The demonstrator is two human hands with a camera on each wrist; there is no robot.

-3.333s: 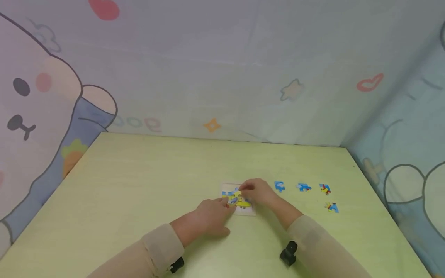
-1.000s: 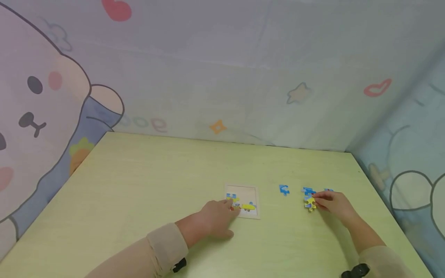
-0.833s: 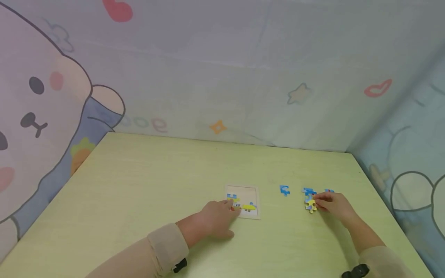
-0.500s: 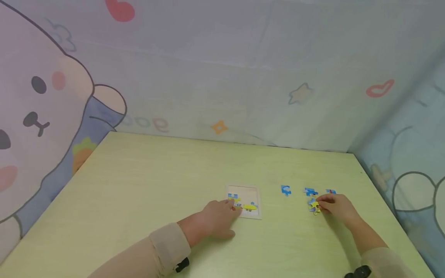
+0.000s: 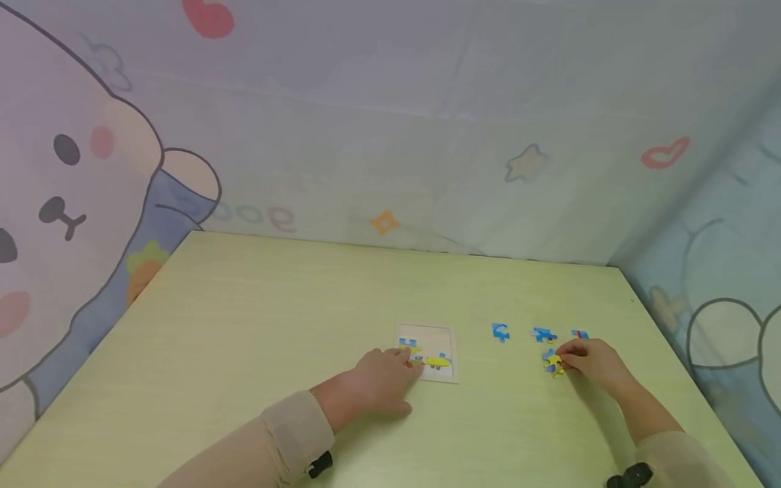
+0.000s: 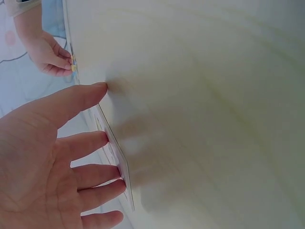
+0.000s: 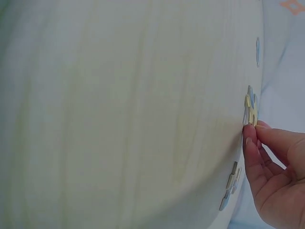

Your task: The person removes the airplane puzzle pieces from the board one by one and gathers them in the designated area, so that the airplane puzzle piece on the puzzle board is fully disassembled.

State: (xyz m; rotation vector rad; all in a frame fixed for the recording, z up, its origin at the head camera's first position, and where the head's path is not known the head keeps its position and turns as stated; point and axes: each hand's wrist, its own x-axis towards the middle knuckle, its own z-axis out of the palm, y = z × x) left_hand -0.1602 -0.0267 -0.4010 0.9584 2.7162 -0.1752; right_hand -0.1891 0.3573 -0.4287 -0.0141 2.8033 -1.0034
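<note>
My left hand (image 5: 381, 383) rests its outstretched fingers on the lower left of a small square puzzle tray (image 5: 455, 346). The tray has puzzle pieces with blue and yellow print along its left and bottom sides; some of them lie under the fingertips. Well to the right, my right hand (image 5: 594, 366) pinches a yellow and blue puzzle piece (image 5: 552, 363) between thumb and fingertips. In the right wrist view the pinched puzzle piece (image 7: 251, 107) is seen from the side, close to the tabletop. In the left wrist view, the tray (image 6: 119, 160) lies beneath the left fingertips.
Behind the held piece lie a blue puzzle piece (image 5: 500, 332), another blue one (image 5: 543, 335) and one with red (image 5: 579, 334), partly behind the right hand. A further loose piece (image 7: 231, 187) shows in the right wrist view. A printed cloth backdrop (image 5: 342, 135) borders the table (image 5: 256, 312).
From over the tray, my right hand has moved right with the yellow and blue puzzle piece, to beside the loose pieces. During the last second it has shifted only slightly. The left hand stays on the tray.
</note>
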